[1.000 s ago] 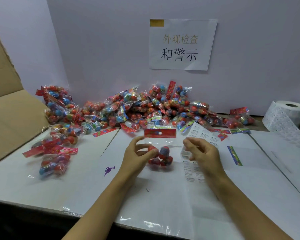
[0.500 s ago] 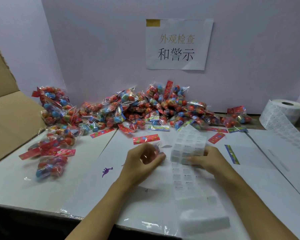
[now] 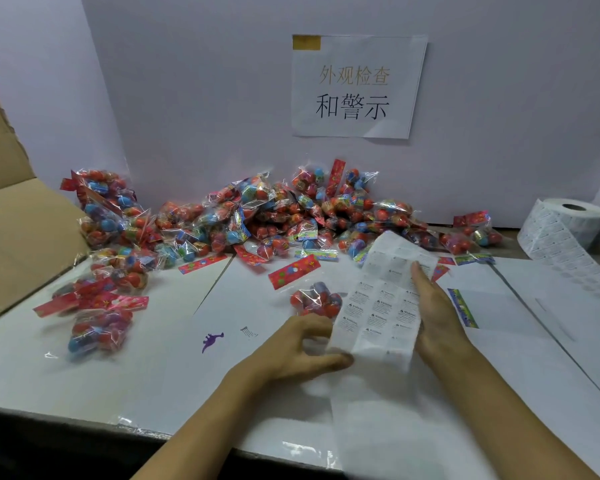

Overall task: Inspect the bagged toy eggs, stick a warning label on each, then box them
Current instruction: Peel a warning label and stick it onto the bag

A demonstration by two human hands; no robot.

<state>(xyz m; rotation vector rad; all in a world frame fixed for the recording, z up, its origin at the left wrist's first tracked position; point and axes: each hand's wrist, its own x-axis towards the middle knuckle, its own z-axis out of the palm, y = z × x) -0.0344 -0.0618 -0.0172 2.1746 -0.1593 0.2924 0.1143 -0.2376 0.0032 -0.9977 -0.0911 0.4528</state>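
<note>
One bag of toy eggs (image 3: 315,299) with a red header card lies on the white table just beyond my hands. A strip of white warning labels (image 3: 383,306) is raised off the table in front of me. My right hand (image 3: 433,317) holds the strip along its right edge, fingers behind it. My left hand (image 3: 302,348) pinches the strip's lower left edge, thumb under the paper. A big pile of bagged eggs (image 3: 274,216) lies along the back wall.
An open cardboard box (image 3: 18,230) stands at the left. Several bags (image 3: 101,306) lie beside it. A roll of labels (image 3: 568,226) sits at the back right, its tail running over the table. A paper sign (image 3: 357,86) hangs on the wall.
My left hand let go of the egg bag, which now lies on the table. Both hands lifted the label strip and now hold it upright.
</note>
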